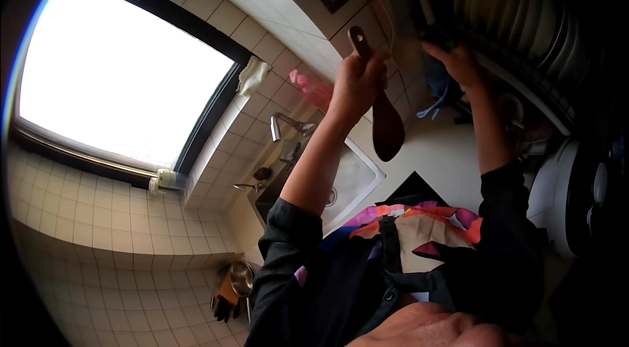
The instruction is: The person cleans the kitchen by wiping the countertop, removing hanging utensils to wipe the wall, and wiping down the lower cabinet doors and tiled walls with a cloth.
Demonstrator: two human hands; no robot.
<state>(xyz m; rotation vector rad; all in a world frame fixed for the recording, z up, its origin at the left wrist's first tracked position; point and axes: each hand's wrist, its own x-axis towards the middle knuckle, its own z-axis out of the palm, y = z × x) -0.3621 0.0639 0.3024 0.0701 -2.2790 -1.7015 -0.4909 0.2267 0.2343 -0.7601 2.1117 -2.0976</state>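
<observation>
My left hand (359, 81) is closed around the handle of a dark wooden paddle (388, 127). The paddle's holed handle end points up and its broad blade hangs down over the pale counter (419, 140). Farther right, my right hand (462, 65) reaches up beside the plate rack, with one digit stretched out to the left. Its other fingers are lost in shadow by a dark object. A pale upright handle (426, 6) stands just above that hand. Below its fingertips hangs a blue cloth (440, 85) with a light blue string.
Left of the counter are a sink (357, 180), a metal faucet (288, 124) and a pink bottle (311, 90). Plates (517, 6) stand in a rack at the upper right. A white round appliance (557, 196) is at right. A metal pan (242, 278) hangs at lower left.
</observation>
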